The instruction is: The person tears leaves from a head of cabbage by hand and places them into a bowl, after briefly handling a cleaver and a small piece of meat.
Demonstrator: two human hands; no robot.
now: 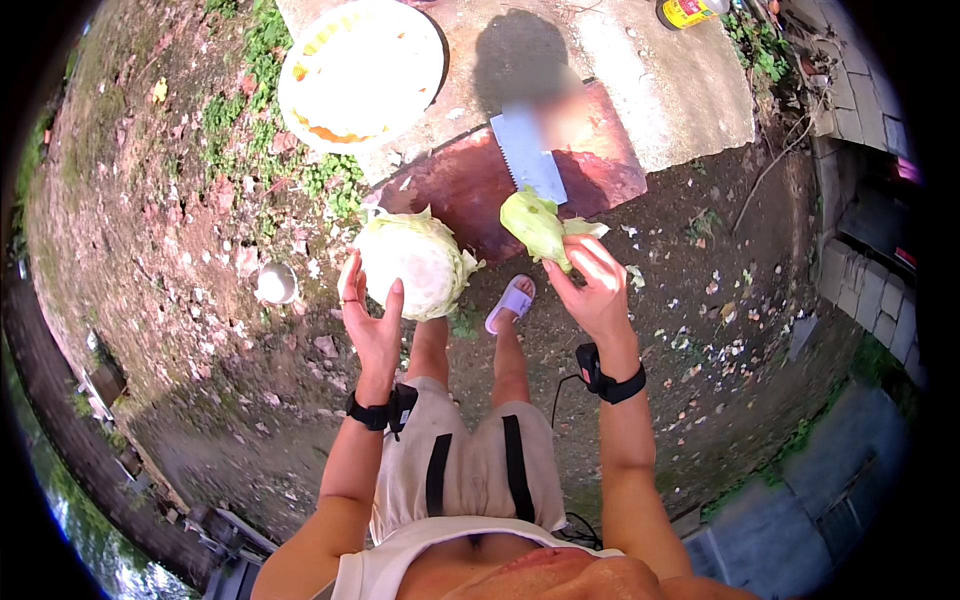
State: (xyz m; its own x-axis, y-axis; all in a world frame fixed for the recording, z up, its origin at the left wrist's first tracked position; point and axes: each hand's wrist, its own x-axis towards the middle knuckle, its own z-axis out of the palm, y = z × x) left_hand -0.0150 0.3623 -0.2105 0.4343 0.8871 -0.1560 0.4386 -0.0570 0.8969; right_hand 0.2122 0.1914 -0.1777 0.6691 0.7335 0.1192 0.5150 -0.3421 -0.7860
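Observation:
My left hand (371, 311) grips a pale round cabbage (412, 262) at its near left side, thumb and fingers spread around it. Loose leaf edges curl from the cabbage's right and top rim. Between the fingers of my right hand (592, 281) is a torn, curled green cabbage leaf (534, 223), apart from the head. Just beyond the leaf, a wide cleaver-like blade (529, 154) with a toothed edge lies on a reddish-brown board (442, 180). Its handle end is blurred.
The board rests on a concrete slab (690, 112). A large white basin (364, 67) stands at the slab's far left. A bottle with a yellow label (686, 11) is at the far right. On the littered soil to the left sits a small white cup-like container (277, 283).

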